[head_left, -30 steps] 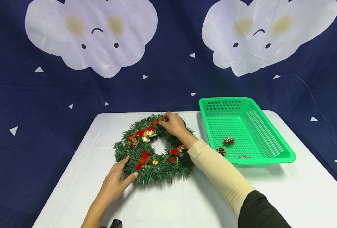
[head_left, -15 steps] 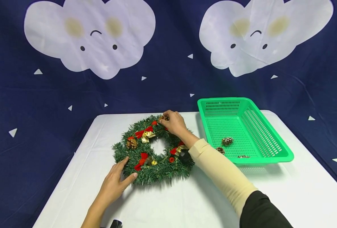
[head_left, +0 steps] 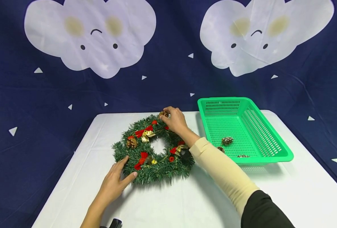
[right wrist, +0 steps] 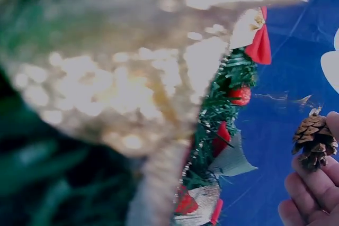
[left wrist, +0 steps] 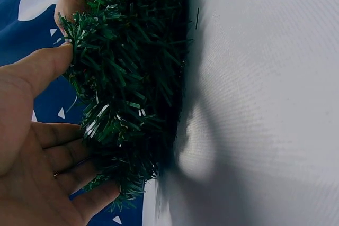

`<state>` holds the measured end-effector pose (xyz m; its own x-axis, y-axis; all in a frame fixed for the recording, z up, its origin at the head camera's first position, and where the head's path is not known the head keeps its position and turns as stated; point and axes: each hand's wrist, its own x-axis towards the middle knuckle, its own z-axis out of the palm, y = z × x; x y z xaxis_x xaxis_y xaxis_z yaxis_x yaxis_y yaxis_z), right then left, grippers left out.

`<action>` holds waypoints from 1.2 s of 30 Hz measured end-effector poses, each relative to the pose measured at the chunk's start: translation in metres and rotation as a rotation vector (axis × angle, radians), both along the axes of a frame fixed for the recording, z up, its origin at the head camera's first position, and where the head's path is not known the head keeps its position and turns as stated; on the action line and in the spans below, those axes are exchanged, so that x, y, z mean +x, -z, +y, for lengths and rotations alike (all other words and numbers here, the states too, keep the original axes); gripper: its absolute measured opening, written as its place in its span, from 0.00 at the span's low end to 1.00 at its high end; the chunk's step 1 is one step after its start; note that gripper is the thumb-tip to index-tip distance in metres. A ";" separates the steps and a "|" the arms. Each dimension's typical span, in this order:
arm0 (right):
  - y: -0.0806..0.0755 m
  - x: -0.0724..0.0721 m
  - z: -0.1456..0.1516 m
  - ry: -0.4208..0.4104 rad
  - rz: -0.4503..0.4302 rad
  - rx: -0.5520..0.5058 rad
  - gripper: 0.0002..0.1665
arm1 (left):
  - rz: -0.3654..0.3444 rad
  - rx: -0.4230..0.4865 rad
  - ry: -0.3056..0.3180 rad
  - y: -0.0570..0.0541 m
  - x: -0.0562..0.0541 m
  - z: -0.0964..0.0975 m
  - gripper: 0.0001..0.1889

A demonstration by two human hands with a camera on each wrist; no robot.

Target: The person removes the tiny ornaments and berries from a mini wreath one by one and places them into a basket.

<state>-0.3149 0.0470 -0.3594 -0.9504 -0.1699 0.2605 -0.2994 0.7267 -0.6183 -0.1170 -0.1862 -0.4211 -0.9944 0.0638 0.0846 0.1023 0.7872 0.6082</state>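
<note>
A green tinsel wreath (head_left: 159, 172) lies on the table, decorated with red-and-gold bows and a brown pine cone (head_left: 132, 142) on its left side. At its far edge my right hand (head_left: 175, 120) pinches another pine cone (right wrist: 315, 140) between thumb and fingers. A thin gold thread (right wrist: 280, 98) runs from the top of that cone toward the wreath in the right wrist view. My left hand (head_left: 114, 183) has its fingers spread at the wreath's near left edge. In the left wrist view its thumb and fingertips (left wrist: 108, 190) meet the green needles.
To the right stands a green plastic basket (head_left: 242, 126) with several pine cones, one of them a white-tipped cone (head_left: 227, 141). A white cloth (head_left: 162, 205) covers the table. Behind it hangs a dark blue cloud-print curtain (head_left: 174, 82). A small black object (head_left: 116, 223) shows by the left forearm.
My right hand has moved a little up and away, lifting the pine cone toward the wreath's far edge. The left hand has stayed in place.
</note>
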 end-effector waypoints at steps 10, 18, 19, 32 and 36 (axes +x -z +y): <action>-0.009 0.004 0.000 -0.016 0.020 -0.032 0.26 | -0.009 0.001 0.002 0.000 0.000 -0.001 0.42; -0.015 0.015 0.004 -0.031 0.001 -0.122 0.27 | -0.003 0.001 0.004 0.000 -0.001 -0.001 0.42; -0.016 0.016 0.005 -0.033 -0.012 -0.146 0.27 | -0.003 0.001 0.004 0.000 -0.001 -0.001 0.42; -0.020 0.035 0.020 -0.034 0.047 -0.233 0.27 | 0.003 0.000 0.005 -0.001 -0.001 -0.001 0.42; -0.021 0.042 0.026 -0.025 0.059 -0.250 0.27 | -0.002 0.001 0.005 -0.001 0.000 -0.001 0.42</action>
